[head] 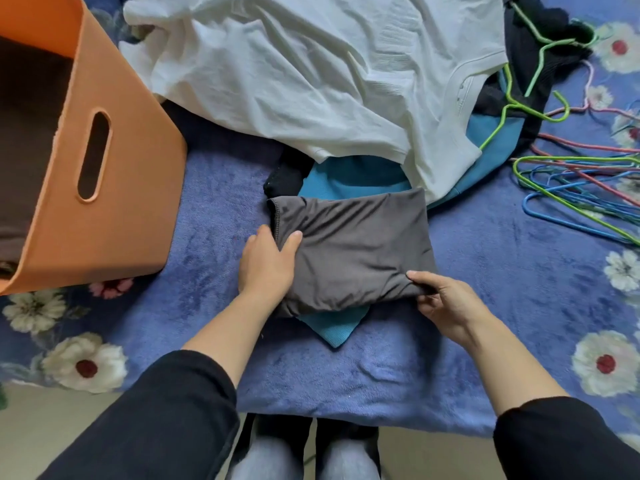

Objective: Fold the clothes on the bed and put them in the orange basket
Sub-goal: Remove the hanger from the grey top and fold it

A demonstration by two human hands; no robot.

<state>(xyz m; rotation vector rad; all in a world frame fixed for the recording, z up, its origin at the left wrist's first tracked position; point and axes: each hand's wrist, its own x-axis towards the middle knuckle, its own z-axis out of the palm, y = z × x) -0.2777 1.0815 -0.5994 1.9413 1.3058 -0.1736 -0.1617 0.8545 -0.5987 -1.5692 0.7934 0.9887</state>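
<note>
A grey garment, folded into a thick rectangle, lies on the bed in front of me. My left hand grips its left edge, thumb on top and fingers tucked under. My right hand pinches its near right corner. Under it lies a teal garment, showing below and behind it. A large white shirt is spread unfolded behind. A black garment peeks out beside the teal one. The orange basket stands at the left with dark brown cloth inside.
Several coloured wire hangers lie in a heap at the right of the bed. More dark clothing lies at the back right under green hangers. The bedspread is blue with white flowers. My knees show below the bed edge.
</note>
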